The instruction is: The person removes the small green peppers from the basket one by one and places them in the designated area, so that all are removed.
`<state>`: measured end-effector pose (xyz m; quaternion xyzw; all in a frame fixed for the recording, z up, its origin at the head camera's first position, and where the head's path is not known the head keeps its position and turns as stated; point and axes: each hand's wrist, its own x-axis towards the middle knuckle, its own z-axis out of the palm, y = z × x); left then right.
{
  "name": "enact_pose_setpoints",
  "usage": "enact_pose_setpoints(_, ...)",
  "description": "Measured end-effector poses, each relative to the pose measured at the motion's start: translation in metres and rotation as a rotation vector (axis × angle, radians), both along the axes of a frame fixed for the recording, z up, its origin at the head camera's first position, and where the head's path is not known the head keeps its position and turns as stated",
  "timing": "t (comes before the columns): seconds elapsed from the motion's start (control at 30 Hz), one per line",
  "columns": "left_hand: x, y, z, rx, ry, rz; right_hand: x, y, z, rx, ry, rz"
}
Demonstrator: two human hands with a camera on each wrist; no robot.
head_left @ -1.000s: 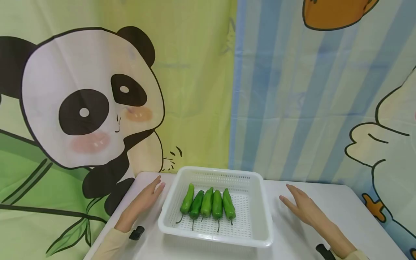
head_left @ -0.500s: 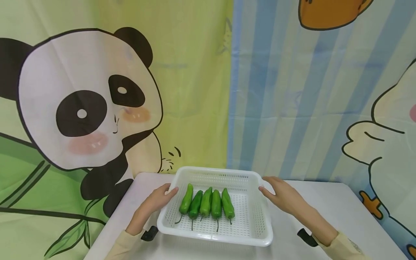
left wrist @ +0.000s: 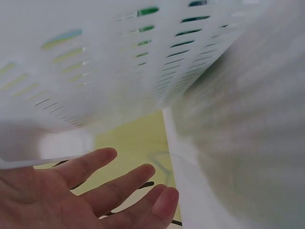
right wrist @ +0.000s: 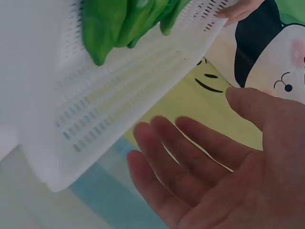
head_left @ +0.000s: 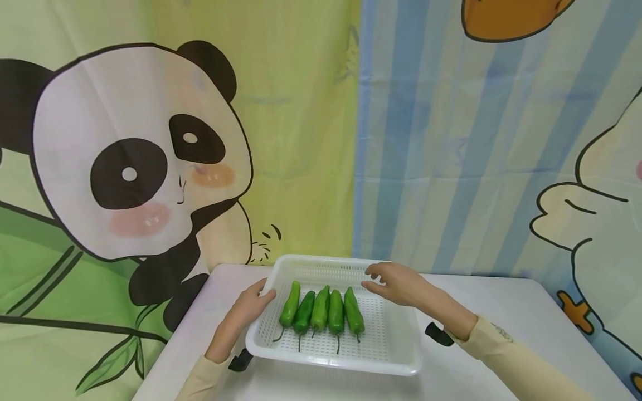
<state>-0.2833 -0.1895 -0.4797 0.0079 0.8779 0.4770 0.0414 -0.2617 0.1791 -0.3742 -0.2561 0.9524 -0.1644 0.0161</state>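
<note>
White table (head_left: 501, 312) set against panda curtain (head_left: 130, 167) and blue striped curtain (head_left: 451, 139). White slotted basket (head_left: 401, 356) on it holds five green peppers (head_left: 321, 312). Left hand (head_left: 248, 312) touches basket's left rim, fingers relaxed; right hand (head_left: 396, 284) hovers over the far right of the basket, fingers loose, holding nothing.

Backdrop was a big cartoon curtain (head_left: 301, 139) hung right behind a white table (head_left: 501, 312), left half yellow-green with a huge panda (head_left: 130, 156) and some bamboo leaves (head_left: 107, 362) low down. The right half was blue and cream stripes (head_left: 451, 167), with a white cartoon figure (head_left: 597, 223) at the edge and an orange shape (head_left: 511, 16) at the top. Light was soft and even, no hard shadows on the table.
</note>
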Motion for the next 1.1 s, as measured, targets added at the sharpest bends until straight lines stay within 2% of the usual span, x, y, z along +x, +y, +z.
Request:
enact_pose_setpoints(0.2, 0.000, 0.000, -0.002, 0.006, -0.003, -0.002, -0.018, -0.021, 0.003, 0.042, -0.108, 0.060)
enact_pose_setpoints(0.4, 0.000, 0.001, -0.002, 0.013, -0.010, -0.004, -0.033, -0.040, -0.009, 0.127, -0.192, 0.055)
enact_pose_setpoints(0.53, 0.000, 0.003, 0.000, 0.015, -0.014, -0.001, -0.038, -0.053, -0.023, 0.203, -0.245, -0.007)
enact_pose_setpoints(0.7, 0.000, 0.004, 0.000, 0.020, -0.018, -0.002, -0.040, -0.064, -0.043, 0.262, -0.314, -0.127)
enact_pose_setpoints(0.87, 0.001, 0.004, -0.001, 0.021, -0.017, -0.008, -0.040, -0.069, -0.053, 0.266, -0.310, -0.196)
enact_pose_setpoints(1.1, 0.001, 0.002, 0.000, 0.026, -0.008, -0.009, -0.043, -0.075, -0.060, 0.288, -0.292, -0.223)
